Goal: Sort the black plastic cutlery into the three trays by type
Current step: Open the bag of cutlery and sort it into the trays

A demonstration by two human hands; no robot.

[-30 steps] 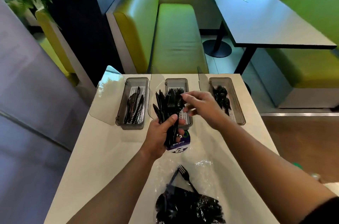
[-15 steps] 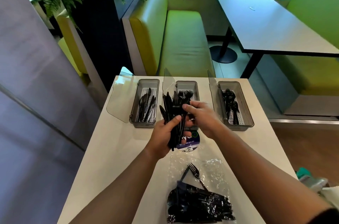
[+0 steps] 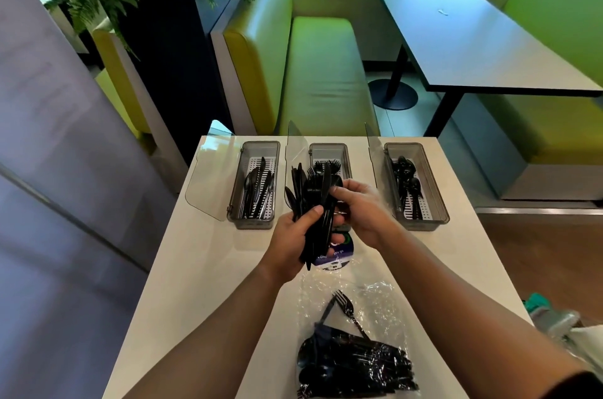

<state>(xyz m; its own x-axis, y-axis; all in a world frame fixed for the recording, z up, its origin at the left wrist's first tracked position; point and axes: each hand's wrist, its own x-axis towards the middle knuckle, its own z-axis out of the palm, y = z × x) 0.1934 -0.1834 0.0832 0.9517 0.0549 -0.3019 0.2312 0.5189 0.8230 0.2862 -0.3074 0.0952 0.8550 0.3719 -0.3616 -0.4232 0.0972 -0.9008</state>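
Observation:
My left hand [image 3: 292, 240] grips a mixed bunch of black cutlery [image 3: 310, 196], held upright in front of the middle tray. My right hand [image 3: 360, 212] pinches one piece at the right side of that bunch. Three clear grey trays stand in a row at the table's far edge. The left tray [image 3: 256, 224] holds knives, the middle tray [image 3: 328, 148] holds forks, and the right tray [image 3: 435, 189] holds spoons. Near me lies a clear plastic bag [image 3: 355, 356] with more black cutlery, a fork sticking out of it.
Each tray's clear lid [image 3: 208, 183] stands open on its left. A round blue label [image 3: 336, 256] lies on the white table [image 3: 195, 268] under my hands. Beyond the far edge is a green bench [image 3: 319, 72], and a dark table [image 3: 473, 39] stands at the right.
My right hand has closed in on the bunch and now pinches a piece at its right side. The head view has tilted, so the table sits lower in frame.

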